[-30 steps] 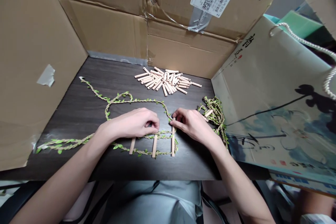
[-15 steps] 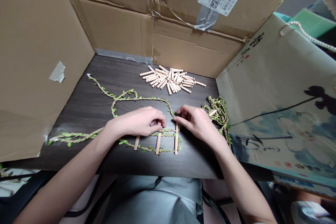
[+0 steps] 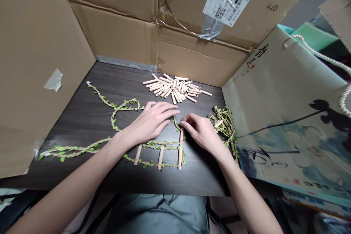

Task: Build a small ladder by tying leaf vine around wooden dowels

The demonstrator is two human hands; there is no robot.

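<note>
My left hand (image 3: pixel 156 119) is open, palm down, its fingers stretched to the right over the leafy cord. Beside it, my right hand (image 3: pixel 199 128) has thumb and forefinger pinched together at the upper end of a wooden rod (image 3: pixel 181 137). What lies between those fingertips is hidden. A leafy braided cord (image 3: pixel 176 122) runs down to that same end. Below, more wooden rods (image 3: pixel 160 158) stand like rungs between strands of leafy cord (image 3: pixel 150 162). Part of the loose cord passes under my left hand.
A pile of wooden rods (image 3: pixel 175 87) with holes lies at the back. Bundled leafy cord (image 3: pixel 227 126) sits at the right, with a rod in it. Cardboard walls (image 3: pixel 203 55) stand behind and at the left; a paper bag (image 3: pixel 276 117) stands on the right.
My left hand has opened from a curled grasp and moved up, its fingers now stretched out. The right hand stays pinched near the rod's end. The camera view has shifted slightly.
</note>
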